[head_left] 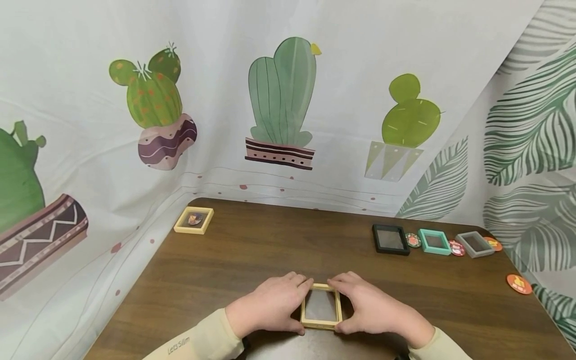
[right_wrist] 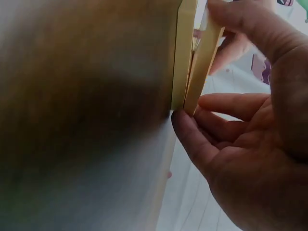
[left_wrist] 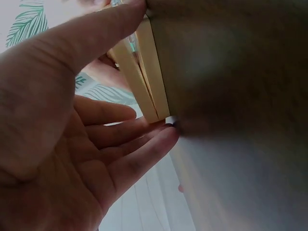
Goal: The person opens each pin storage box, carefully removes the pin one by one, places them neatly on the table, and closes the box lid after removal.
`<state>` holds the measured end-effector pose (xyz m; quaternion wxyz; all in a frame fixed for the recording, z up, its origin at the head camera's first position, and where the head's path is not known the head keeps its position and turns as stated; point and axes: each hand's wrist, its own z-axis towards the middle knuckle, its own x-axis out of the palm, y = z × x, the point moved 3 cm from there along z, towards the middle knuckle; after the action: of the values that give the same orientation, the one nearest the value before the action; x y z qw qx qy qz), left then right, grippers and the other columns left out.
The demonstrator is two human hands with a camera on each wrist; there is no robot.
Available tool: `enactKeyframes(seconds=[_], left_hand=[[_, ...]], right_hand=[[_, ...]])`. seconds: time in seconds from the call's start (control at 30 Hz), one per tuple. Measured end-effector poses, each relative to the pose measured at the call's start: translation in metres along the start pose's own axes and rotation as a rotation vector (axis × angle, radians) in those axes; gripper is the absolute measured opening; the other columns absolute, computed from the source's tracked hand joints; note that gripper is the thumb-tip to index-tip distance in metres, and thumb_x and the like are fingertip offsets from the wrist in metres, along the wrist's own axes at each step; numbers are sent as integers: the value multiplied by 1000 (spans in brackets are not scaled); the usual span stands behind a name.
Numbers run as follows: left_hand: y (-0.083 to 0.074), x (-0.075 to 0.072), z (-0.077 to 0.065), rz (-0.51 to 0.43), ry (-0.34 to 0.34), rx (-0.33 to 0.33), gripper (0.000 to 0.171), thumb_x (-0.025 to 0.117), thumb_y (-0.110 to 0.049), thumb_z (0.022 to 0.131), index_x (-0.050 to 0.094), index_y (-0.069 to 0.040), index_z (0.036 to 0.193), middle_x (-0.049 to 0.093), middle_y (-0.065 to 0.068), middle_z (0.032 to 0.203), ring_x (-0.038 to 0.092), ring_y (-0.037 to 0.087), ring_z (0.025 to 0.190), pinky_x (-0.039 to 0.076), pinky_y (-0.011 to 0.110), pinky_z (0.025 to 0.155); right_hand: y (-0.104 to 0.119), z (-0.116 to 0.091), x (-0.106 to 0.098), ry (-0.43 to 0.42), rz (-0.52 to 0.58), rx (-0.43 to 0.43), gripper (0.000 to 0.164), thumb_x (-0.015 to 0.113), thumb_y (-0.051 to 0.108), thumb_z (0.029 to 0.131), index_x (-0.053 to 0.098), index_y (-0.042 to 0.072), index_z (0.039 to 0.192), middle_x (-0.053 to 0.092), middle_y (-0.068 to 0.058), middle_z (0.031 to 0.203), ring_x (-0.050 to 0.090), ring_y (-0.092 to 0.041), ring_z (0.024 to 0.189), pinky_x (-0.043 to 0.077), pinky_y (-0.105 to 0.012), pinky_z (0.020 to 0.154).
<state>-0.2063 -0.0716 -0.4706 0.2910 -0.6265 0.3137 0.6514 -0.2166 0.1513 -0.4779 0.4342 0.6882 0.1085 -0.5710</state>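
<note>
A pale yellow square frame (head_left: 321, 306) with a clear film window lies flat on the table in front of me. My left hand (head_left: 276, 304) holds its left side, thumb at the near corner and fingers at the far one. On the opposite side my right hand (head_left: 371, 305) grips it in the same way. Seen from the side in the left wrist view, the frame's two halves (left_wrist: 153, 72) stand slightly apart at the thumb end and meet at the fingers' end. The right wrist view shows the same narrow wedge between the halves (right_wrist: 182, 62).
Another yellow frame (head_left: 179, 224) with a small round piece inside lies far left on the brown table (head_left: 270, 235). Black (head_left: 379, 245), turquoise (head_left: 425, 242) and grey (head_left: 468, 246) frames stand back right, among round chips. An orange chip (head_left: 519, 284) lies by the right edge.
</note>
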Motion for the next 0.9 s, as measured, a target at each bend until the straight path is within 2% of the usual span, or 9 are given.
enactKeyframes(seconds=[0.2,0.33,0.5,0.9], left_hand=[[2,1,-1,-28,-45,27,108,55,-89,69,52,-4,137,57,2,126,50,14,113,49,28,84],[4,2,-1,-55,-68,31,103,47,-88,75,55,-4,135,58,2,124,51,14,112,49,29,85],[5,4,0,-62,-83,34,96,49,-83,81,55,-5,135,58,2,124,51,14,113,49,30,85],[4,4,3,-70,-80,8,95,57,-82,76,57,-6,133,59,0,120,51,12,109,49,28,83]], right_hand=[[-1,-1,4,-12,-35,-20,92,82,49,70,48,7,144,46,8,133,41,-7,116,45,-30,92],[-1,-1,5,-12,-26,-29,92,82,49,70,48,6,143,46,8,132,41,-8,115,45,-30,91],[0,-1,4,4,-6,-22,91,83,49,71,47,7,144,45,7,132,40,-9,116,45,-31,92],[0,-1,4,4,19,-22,90,84,48,70,49,9,143,45,8,130,39,-10,116,44,-30,92]])
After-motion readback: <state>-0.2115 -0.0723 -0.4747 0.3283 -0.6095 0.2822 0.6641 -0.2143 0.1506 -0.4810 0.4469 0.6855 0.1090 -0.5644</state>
